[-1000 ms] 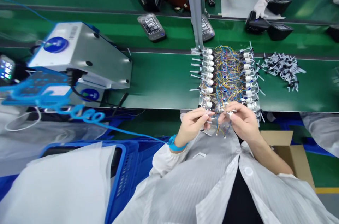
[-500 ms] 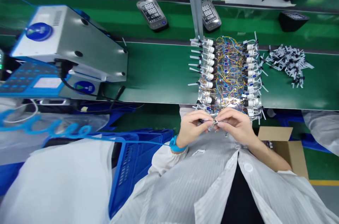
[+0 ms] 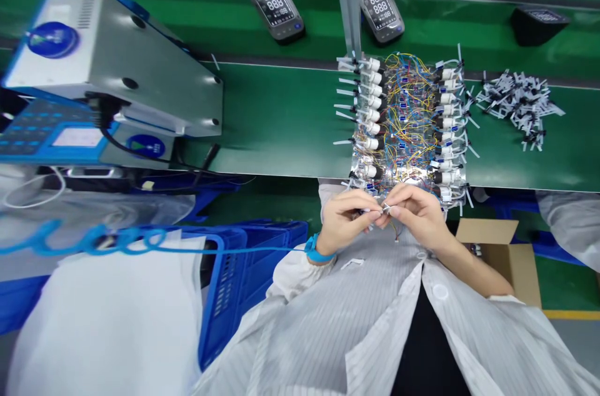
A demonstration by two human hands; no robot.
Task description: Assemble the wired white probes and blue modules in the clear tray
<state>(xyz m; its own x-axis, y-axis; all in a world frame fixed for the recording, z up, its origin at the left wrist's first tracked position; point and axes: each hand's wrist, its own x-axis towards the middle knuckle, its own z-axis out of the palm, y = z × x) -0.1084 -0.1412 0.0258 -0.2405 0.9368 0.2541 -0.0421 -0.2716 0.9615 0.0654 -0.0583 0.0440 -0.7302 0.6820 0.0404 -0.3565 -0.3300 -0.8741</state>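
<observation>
At the near edge of the bench, my left hand (image 3: 349,218), with a blue wrist strap (image 3: 316,249), pinches a small white tube (image 3: 385,208). My right hand (image 3: 419,215) has its thumb and fingertips closed on the same tube, the two hands nearly touching. Fingers hide most of the part. Thin wires with a small plug (image 3: 396,235) dangle below the fingertips. Just beyond lies a clear tray of wired assemblies (image 3: 405,115): circuit boards in the middle, white cylinders with black ends along both sides, several with white tubes sticking out.
Right of the tray is a pile of white tubes with black fittings (image 3: 520,102). A metal post (image 3: 347,2) rises behind the tray, near two display units (image 3: 276,9). A grey machine (image 3: 159,71) stands left. Blue crates (image 3: 234,296) and a cardboard box (image 3: 522,271) sit below.
The view has shifted slightly, so the bench items sit a little higher. Both hands keep their pinch together; the wires with the plug now hang more visibly beneath them.
</observation>
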